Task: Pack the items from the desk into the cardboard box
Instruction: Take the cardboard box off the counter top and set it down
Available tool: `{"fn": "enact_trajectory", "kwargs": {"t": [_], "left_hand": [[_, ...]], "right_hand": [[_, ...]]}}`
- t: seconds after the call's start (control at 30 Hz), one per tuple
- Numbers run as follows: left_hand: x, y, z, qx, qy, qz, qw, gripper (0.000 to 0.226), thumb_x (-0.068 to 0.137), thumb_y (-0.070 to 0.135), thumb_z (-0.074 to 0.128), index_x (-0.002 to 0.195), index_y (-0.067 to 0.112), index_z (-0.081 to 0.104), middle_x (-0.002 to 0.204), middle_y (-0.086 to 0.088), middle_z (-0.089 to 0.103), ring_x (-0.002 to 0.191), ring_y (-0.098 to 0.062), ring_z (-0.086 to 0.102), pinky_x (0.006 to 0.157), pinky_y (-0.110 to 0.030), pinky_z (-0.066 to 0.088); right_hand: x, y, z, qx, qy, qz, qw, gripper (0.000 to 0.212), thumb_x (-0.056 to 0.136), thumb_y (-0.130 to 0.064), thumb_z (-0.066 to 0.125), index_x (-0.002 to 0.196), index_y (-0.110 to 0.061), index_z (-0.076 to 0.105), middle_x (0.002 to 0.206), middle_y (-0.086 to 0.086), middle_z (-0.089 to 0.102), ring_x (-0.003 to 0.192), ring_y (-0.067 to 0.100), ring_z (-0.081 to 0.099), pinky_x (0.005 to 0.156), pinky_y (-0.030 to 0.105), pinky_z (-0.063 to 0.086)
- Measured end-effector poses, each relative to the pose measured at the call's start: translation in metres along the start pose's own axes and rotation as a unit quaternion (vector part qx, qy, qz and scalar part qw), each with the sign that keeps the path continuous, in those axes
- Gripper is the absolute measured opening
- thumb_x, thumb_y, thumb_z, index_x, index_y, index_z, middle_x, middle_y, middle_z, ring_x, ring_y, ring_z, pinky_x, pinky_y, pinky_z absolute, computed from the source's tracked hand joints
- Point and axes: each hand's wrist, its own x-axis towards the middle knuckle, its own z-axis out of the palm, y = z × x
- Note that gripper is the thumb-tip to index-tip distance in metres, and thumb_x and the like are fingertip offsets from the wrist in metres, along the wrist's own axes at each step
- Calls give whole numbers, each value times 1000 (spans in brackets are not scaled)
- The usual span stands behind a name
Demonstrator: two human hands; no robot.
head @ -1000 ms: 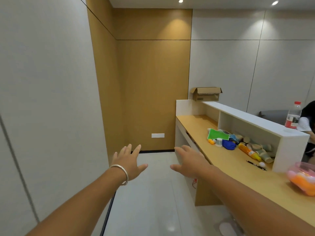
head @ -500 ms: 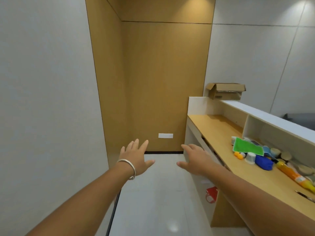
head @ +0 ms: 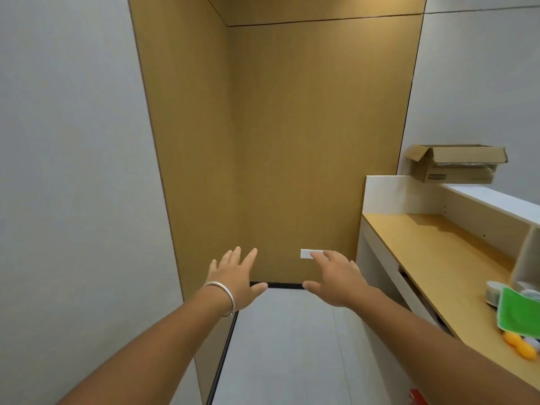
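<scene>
An open cardboard box [head: 455, 165] sits on the white top shelf at the far end of the desk [head: 444, 258], flaps spread. At the right edge of the desk lie a green card [head: 518, 314], a tape roll [head: 493, 292] and an orange toy [head: 518, 344]. My left hand [head: 236, 277], with a silver bangle on the wrist, and my right hand [head: 336, 277] are stretched out over the floor, palms down, fingers spread, holding nothing. Both are well short of the box and left of the desk.
A wood-panelled wall [head: 292, 141] closes the aisle ahead, with a white socket plate [head: 306, 253] low on it. A grey wall runs along the left. A white raised shelf [head: 496, 197] tops the desk's back. Something red [head: 418, 397] shows under the desk.
The view has swung left and moved forward along the aisle. The box looks closer, and most desk items have slid out of view on the right. Both hands stay open and outstretched.
</scene>
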Motion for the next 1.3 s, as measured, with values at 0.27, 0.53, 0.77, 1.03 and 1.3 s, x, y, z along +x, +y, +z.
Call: {"fn": "enact_trajectory", "kwargs": {"t": [0.27, 0.53, 0.77, 1.03, 1.3], "left_hand": [[172, 24, 12, 6, 20, 19, 1000, 81, 87, 68, 36, 151, 36, -2, 161, -4, 1, 147, -21, -2, 117, -48, 4], [344, 59, 49, 4, -3, 50, 999, 81, 87, 69, 35, 151, 36, -2, 161, -4, -1, 147, -22, -4, 117, -49, 3], [527, 94, 80, 25, 28, 107, 994, 82, 87, 70, 35, 151, 36, -3, 161, -6, -1, 147, -24, -5, 116, -52, 2], [747, 133, 78, -18, 43, 151, 987, 82, 87, 69, 36, 151, 35, -1, 161, -6, 0, 147, -22, -4, 116, -50, 3], [873, 206, 111, -38, 19, 217, 975, 83, 87, 68, 38, 151, 35, -2, 161, -5, -2, 147, -21, -5, 117, -49, 1]], "right_hand": [[159, 69, 9, 10, 14, 15, 1000, 79, 85, -64, 51, 149, -32, 19, 157, 1, 23, 145, 22, 16, 116, 53, 15], [270, 145, 35, 14, 23, 55, 998, 75, 87, -61, 51, 149, -34, 18, 157, -1, 22, 146, 21, 15, 117, 52, 14], [418, 221, 41, -28, 29, 101, 994, 78, 88, -60, 51, 151, -32, 14, 159, 2, 17, 147, 22, 12, 118, 51, 12], [597, 305, 48, -34, 57, 157, 985, 78, 86, -65, 50, 150, -36, 15, 159, -2, 20, 145, 22, 17, 117, 50, 19], [697, 396, 57, -41, 63, 197, 977, 76, 85, -64, 51, 149, -36, 20, 157, 0, 25, 143, 23, 22, 116, 50, 22]]}}
